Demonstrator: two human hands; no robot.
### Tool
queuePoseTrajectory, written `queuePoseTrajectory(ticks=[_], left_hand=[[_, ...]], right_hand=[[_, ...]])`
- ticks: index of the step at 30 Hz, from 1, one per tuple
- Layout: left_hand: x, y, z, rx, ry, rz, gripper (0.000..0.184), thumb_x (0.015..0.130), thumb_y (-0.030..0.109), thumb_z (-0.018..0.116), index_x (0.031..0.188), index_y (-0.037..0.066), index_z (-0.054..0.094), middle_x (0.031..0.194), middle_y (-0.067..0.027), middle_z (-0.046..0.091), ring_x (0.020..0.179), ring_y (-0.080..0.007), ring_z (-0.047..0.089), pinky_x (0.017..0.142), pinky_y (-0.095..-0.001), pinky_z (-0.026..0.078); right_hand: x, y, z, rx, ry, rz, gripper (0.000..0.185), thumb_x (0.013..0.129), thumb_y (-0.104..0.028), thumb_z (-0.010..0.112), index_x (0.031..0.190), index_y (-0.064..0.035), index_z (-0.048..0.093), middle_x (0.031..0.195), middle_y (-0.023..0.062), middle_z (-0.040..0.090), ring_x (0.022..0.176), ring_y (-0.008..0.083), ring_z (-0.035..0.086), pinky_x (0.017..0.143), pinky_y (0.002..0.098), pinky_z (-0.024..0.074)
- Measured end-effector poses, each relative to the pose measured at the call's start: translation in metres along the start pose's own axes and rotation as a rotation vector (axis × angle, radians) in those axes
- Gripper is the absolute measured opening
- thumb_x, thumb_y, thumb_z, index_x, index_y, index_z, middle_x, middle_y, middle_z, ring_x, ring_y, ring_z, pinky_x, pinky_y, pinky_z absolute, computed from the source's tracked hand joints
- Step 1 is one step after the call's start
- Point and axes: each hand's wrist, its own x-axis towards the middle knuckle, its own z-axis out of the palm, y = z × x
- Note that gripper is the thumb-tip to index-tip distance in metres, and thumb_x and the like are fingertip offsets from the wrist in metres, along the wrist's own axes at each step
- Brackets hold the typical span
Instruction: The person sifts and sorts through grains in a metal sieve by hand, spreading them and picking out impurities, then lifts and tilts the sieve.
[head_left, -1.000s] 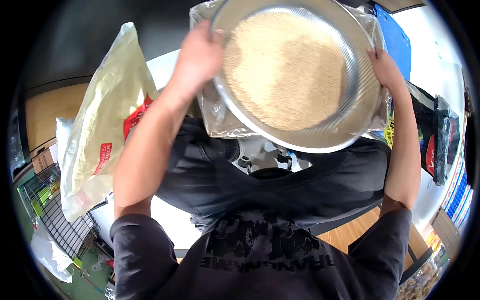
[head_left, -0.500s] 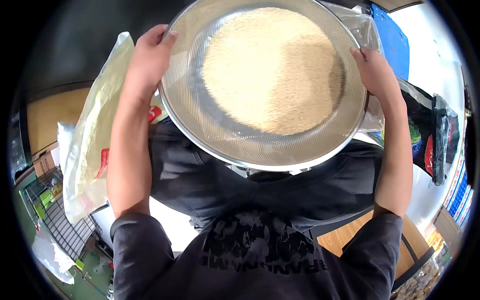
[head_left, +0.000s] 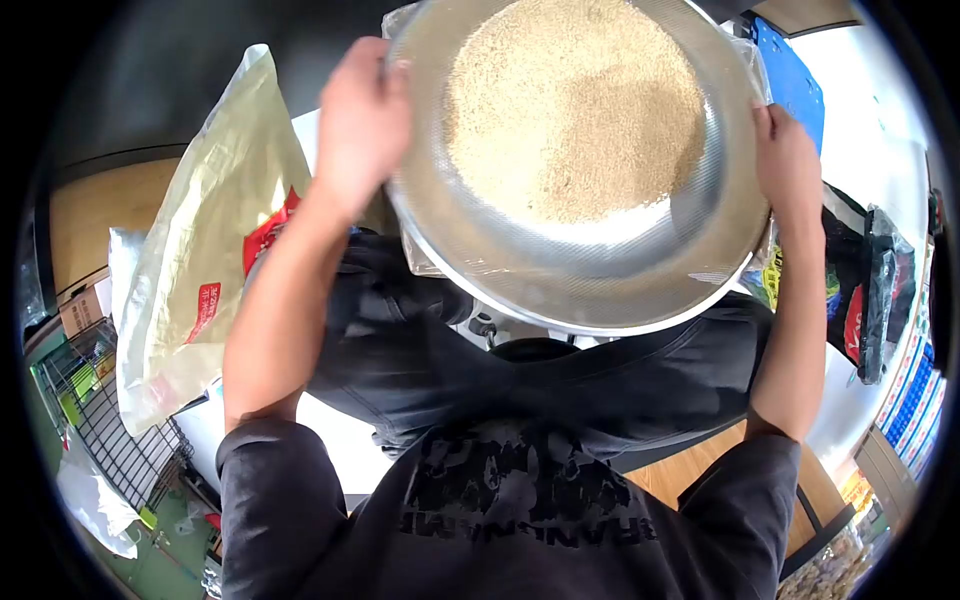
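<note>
A wide round metal sieve with a fine mesh is held up over my lap. Pale tan grains, too small to name, lie heaped across its middle and far side. My left hand grips the rim on the left, thumb on top and fingers hidden below, slightly smeared by motion. On the right, my right hand is closed on the opposite rim. Clear plastic shows beneath the sieve, mostly covered by it.
A yellowish plastic sack with red print stands left of my arm. Beyond it is a black wire rack. A blue board and dark plastic packages lie to the right. A wooden surface is beside my leg.
Both hands have shifted the sieve to the right. The grains have slid toward its far side, baring more mesh near me. More of the yellowish sack shows at left.
</note>
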Motion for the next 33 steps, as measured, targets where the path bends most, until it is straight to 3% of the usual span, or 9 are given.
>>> queuePoseTrajectory(ticks=[1, 3, 6, 8, 12, 14, 24, 30, 33], left_hand=[[0.006, -0.003, -0.007, -0.118, -0.007, -0.009, 0.024, 0.1, 0.017, 0.061, 0.11, -0.004, 0.065, 0.091, -0.0236, 0.073, 0.084, -0.0392, 0.071, 0.079, -0.0413, 0.054], [0.009, -0.002, -0.015, -0.188, -0.025, -0.073, 0.024, 0.101, 0.017, 0.059, 0.11, -0.004, 0.066, 0.085, -0.0145, 0.072, 0.074, -0.022, 0.067, 0.074, -0.035, 0.052], [0.007, 0.005, -0.012, -0.071, -0.007, -0.069, 0.024, 0.101, 0.017, 0.059, 0.109, -0.004, 0.066, 0.082, -0.0124, 0.07, 0.072, -0.019, 0.064, 0.073, -0.034, 0.051], [0.007, 0.012, -0.009, -0.014, -0.071, -0.114, 0.022, 0.106, 0.014, 0.057, 0.114, -0.005, 0.064, 0.089, -0.0031, 0.068, 0.079, -0.0073, 0.058, 0.074, -0.0246, 0.047], [0.007, 0.002, -0.003, -0.073, -0.095, -0.079, 0.022, 0.105, 0.014, 0.057, 0.114, -0.005, 0.064, 0.088, -0.0026, 0.067, 0.078, -0.0068, 0.057, 0.074, -0.0245, 0.046], [0.006, 0.002, -0.002, -0.085, -0.077, -0.028, 0.023, 0.101, 0.016, 0.059, 0.109, -0.005, 0.065, 0.084, -0.0153, 0.07, 0.075, -0.0244, 0.066, 0.075, -0.0368, 0.051], [0.012, -0.002, -0.01, 0.054, -0.06, -0.04, 0.022, 0.1, 0.016, 0.059, 0.109, -0.003, 0.065, 0.09, -0.0173, 0.072, 0.081, -0.0295, 0.069, 0.078, -0.0372, 0.052], [0.011, 0.008, -0.021, -0.072, -0.265, -0.216, 0.025, 0.1, 0.019, 0.06, 0.106, -0.006, 0.064, 0.084, -0.0156, 0.07, 0.078, -0.0243, 0.066, 0.076, -0.0384, 0.051], [0.009, 0.004, -0.017, -0.103, -0.294, -0.197, 0.021, 0.102, 0.019, 0.061, 0.105, -0.001, 0.066, 0.081, 0.0017, 0.057, 0.074, -0.0083, 0.05, 0.069, -0.0273, 0.043]], right_hand=[[-0.002, -0.002, 0.001, -0.001, 0.005, 0.005, 0.049, 0.107, -0.044, 0.047, 0.109, -0.0016, 0.072, 0.099, 0.0268, 0.072, 0.098, 0.0474, 0.068, 0.089, 0.0519, 0.0527], [-0.01, -0.01, 0.001, 0.095, -0.008, -0.036, 0.049, 0.107, -0.043, 0.047, 0.111, -0.0016, 0.072, 0.098, 0.0267, 0.072, 0.098, 0.047, 0.068, 0.088, 0.0524, 0.0527], [-0.006, -0.006, 0.004, 0.083, 0.001, -0.037, 0.05, 0.107, -0.044, 0.048, 0.109, -0.0007, 0.072, 0.098, 0.0271, 0.072, 0.098, 0.0473, 0.068, 0.088, 0.052, 0.0531], [-0.005, -0.001, 0.002, 0.074, 0.005, -0.03, 0.05, 0.107, -0.044, 0.048, 0.109, -0.0007, 0.073, 0.098, 0.0274, 0.072, 0.098, 0.0474, 0.068, 0.088, 0.0518, 0.0533], [-0.004, 0.005, 0.003, 0.062, 0.009, -0.033, 0.051, 0.107, -0.045, 0.049, 0.109, -0.0008, 0.073, 0.098, 0.0274, 0.072, 0.097, 0.0472, 0.068, 0.088, 0.0517, 0.0536], [-0.004, 0.004, 0.005, 0.074, 0.004, -0.031, 0.051, 0.107, -0.045, 0.049, 0.109, -0.0008, 0.073, 0.098, 0.0273, 0.072, 0.097, 0.0471, 0.068, 0.088, 0.0517, 0.0536], [0.002, 0.0, 0.015, 0.082, -0.055, -0.063, 0.05, 0.106, -0.044, 0.05, 0.11, 0.0, 0.073, 0.099, 0.027, 0.072, 0.098, 0.0472, 0.068, 0.089, 0.0511, 0.0531], [0.004, 0.008, 0.002, 0.068, -0.154, -0.041, 0.051, 0.105, -0.046, 0.052, 0.109, 0.0005, 0.073, 0.098, 0.0281, 0.072, 0.098, 0.0469, 0.068, 0.09, 0.0508, 0.0529], [0.001, 0.004, 0.001, -0.072, -0.202, -0.064, 0.054, 0.103, -0.051, 0.053, 0.115, -0.0016, 0.074, 0.107, 0.0279, 0.072, 0.105, 0.0422, 0.07, 0.096, 0.049, 0.0515]])
